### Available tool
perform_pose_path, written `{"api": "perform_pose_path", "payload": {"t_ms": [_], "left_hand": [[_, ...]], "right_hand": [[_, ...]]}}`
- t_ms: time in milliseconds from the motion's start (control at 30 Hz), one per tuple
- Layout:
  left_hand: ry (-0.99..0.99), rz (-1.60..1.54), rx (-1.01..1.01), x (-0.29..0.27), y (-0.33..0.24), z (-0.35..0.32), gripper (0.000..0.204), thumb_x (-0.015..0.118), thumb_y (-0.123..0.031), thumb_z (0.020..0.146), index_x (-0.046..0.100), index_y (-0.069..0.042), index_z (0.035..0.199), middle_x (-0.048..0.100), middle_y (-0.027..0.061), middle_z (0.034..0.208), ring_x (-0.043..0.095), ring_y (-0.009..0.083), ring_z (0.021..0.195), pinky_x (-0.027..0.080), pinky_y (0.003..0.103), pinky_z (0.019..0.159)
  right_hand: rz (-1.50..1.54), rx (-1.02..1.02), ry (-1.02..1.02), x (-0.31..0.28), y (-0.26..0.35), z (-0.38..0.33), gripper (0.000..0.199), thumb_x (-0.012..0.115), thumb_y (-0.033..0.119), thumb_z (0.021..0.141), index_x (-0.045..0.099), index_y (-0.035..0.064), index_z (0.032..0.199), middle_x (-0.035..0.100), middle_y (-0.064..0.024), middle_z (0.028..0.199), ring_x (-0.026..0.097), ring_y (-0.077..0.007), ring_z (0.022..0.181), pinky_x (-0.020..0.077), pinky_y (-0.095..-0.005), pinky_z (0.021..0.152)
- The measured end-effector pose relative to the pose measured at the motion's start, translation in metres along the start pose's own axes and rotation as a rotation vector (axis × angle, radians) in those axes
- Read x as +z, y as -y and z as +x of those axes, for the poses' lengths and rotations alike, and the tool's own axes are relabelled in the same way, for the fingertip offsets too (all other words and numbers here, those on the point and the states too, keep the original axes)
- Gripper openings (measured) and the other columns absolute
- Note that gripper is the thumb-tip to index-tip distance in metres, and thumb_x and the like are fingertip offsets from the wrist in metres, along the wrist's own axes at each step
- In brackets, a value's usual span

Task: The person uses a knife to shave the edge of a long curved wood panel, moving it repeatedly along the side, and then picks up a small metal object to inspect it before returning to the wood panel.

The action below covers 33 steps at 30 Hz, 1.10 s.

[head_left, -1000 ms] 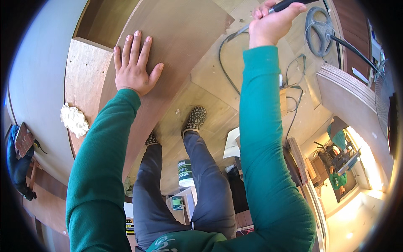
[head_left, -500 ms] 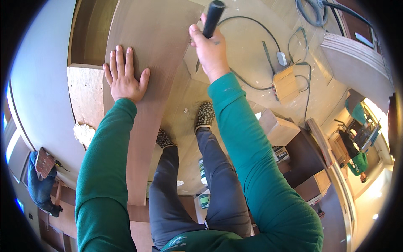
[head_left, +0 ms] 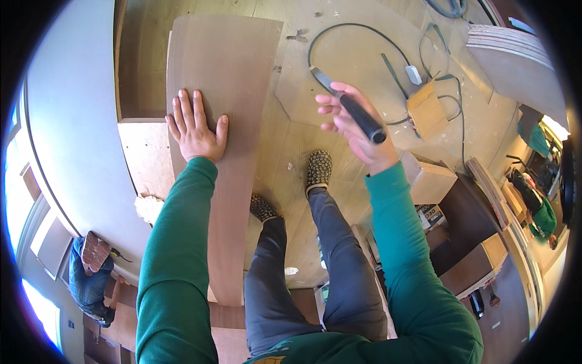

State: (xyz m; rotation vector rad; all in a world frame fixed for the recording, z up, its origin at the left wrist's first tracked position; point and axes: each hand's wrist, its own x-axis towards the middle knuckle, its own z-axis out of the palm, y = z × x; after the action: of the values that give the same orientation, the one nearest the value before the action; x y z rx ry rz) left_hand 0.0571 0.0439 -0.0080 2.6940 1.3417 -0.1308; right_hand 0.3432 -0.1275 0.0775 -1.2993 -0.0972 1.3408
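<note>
My left hand [head_left: 199,134] lies flat on a long brown wooden panel [head_left: 236,73], fingers stretched and slightly spread. The panel runs lengthwise beside my legs, over the edge of a pale wooden piece [head_left: 147,145]. Off to the right, my right hand [head_left: 365,148] holds a chisel [head_left: 364,118] loosely, clear of the panel. Its black handle lies across the hand with the butt end toward me, and its flat metal blade points up and left. Several fingers are partly uncurled around it.
A black cable [head_left: 357,27] loops over the dusty floor near a cardboard box [head_left: 430,111]. Stacked boards [head_left: 509,45] stand at far right. Another box [head_left: 431,182] sits beside my right arm. One person [head_left: 91,285] is at the left, another [head_left: 541,212] far right.
My right hand has swung right, away from the panel, and turned the chisel so its blade now shows pointing up-left. My left hand stays flat on the panel; the view has shifted.
</note>
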Motion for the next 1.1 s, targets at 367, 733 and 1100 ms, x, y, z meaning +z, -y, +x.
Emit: {"api": "perform_pose_path", "payload": {"t_ms": [367,733,1100], "left_hand": [[0.030,-0.009,-0.020,-0.005,-0.003,0.005,0.079,0.046,-0.056,0.094,0.026,-0.015,0.158,0.017,0.0135,0.165,0.012,0.0301,0.153,0.002,0.052,0.122],[0.033,-0.044,-0.042,-0.003,-0.002,0.002,0.080,0.048,-0.057,0.093,0.024,-0.017,0.158,0.018,0.0097,0.166,0.012,0.0278,0.153,0.000,0.051,0.123],[0.040,-0.053,-0.048,-0.003,0.003,0.001,0.079,0.047,-0.060,0.093,0.028,-0.017,0.157,0.021,0.0110,0.164,0.015,0.0291,0.153,0.002,0.052,0.122]], "right_hand": [[-0.368,-0.007,-0.289,0.056,-0.005,0.004,0.058,0.061,0.006,0.089,0.035,0.0021,0.141,0.059,-0.0085,0.091,0.058,-0.0152,0.064,0.0481,-0.0275,0.055],[0.163,0.275,-0.152,0.103,0.005,0.019,0.023,0.054,0.014,0.097,0.046,0.0057,0.117,0.054,-0.0053,0.077,0.056,-0.0163,0.054,0.0462,-0.0314,0.046],[-0.090,0.367,-0.289,0.134,0.019,0.035,0.028,0.051,0.034,0.102,0.054,0.0059,0.104,0.054,-0.0032,0.070,0.053,-0.0153,0.047,0.0435,-0.0302,0.040]]}}
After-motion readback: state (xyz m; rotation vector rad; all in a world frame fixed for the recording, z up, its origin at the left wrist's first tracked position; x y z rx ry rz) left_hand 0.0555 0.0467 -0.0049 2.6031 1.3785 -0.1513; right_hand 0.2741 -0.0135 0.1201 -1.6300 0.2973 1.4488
